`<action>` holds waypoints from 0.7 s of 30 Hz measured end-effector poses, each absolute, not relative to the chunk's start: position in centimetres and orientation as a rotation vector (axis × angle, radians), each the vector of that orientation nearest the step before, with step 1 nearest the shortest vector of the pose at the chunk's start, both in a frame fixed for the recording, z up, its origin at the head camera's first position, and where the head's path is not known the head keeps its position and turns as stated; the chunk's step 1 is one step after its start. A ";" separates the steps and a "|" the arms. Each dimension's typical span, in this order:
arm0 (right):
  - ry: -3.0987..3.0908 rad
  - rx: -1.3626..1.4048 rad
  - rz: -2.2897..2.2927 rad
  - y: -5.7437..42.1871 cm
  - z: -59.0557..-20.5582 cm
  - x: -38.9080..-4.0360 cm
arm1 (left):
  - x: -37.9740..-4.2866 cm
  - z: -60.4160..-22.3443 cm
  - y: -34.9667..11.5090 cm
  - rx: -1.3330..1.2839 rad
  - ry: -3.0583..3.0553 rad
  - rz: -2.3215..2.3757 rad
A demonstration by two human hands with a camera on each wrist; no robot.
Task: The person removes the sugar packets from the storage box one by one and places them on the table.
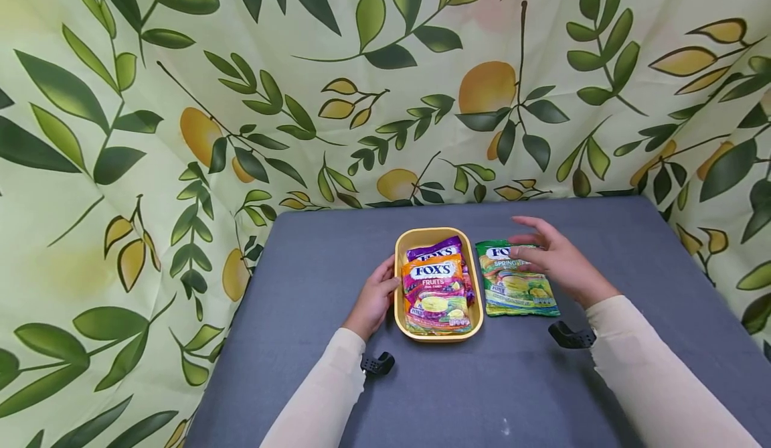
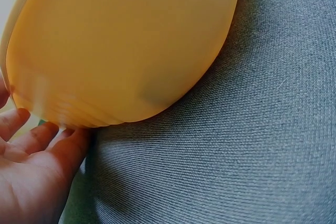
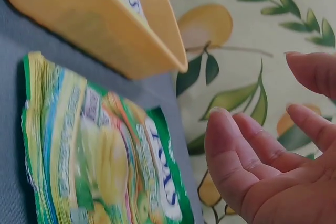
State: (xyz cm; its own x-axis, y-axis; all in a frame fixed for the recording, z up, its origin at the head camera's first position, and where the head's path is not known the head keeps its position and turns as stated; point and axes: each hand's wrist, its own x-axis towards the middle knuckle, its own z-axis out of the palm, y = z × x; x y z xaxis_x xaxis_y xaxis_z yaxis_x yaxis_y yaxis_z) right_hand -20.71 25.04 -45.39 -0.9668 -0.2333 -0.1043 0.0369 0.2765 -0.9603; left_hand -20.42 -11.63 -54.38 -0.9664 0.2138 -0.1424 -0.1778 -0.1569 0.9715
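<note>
A yellow plastic basket (image 1: 477, 311) stands on the table, holding an orange-and-pink Fox's Fruits candy packet (image 1: 435, 294) on top of a purple Fox's packet (image 1: 448, 244). My left hand (image 1: 375, 299) grips the basket's left side, thumb at the rim and fingers against the outer wall (image 2: 126, 51). To the basket's right, a green Fox's Spring candy packet (image 1: 518, 284) lies flat. Above its upper right part hovers my right hand (image 1: 557, 260), fingers spread and slightly bent, nothing between them. The right wrist view shows this hand (image 3: 278, 177) apart from the green packet (image 3: 105, 150).
Grey cloth covers the table (image 1: 458, 394). A leaf-and-fruit patterned curtain (image 1: 337, 146) hangs behind the table and along both its sides. Each wrist bears a black band; the left one (image 1: 378, 365) sits just below the basket's level.
</note>
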 end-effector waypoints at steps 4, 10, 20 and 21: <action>2.259 -0.236 -1.787 23.6 -45.1 -20.4 | -20.4 -54.5 -11.7 0.035 1.845 2.212; 2.190 -0.270 -1.799 21.6 -44.9 -20.1 | -20.3 -54.4 -11.7 0.032 1.840 2.211; 2.094 -0.296 -1.740 18.8 -45.2 -19.7 | -20.3 -54.4 -11.6 0.050 1.857 2.215; 2.087 -0.299 -1.734 18.7 -45.3 -19.7 | -20.3 -54.4 -11.6 0.051 1.858 2.215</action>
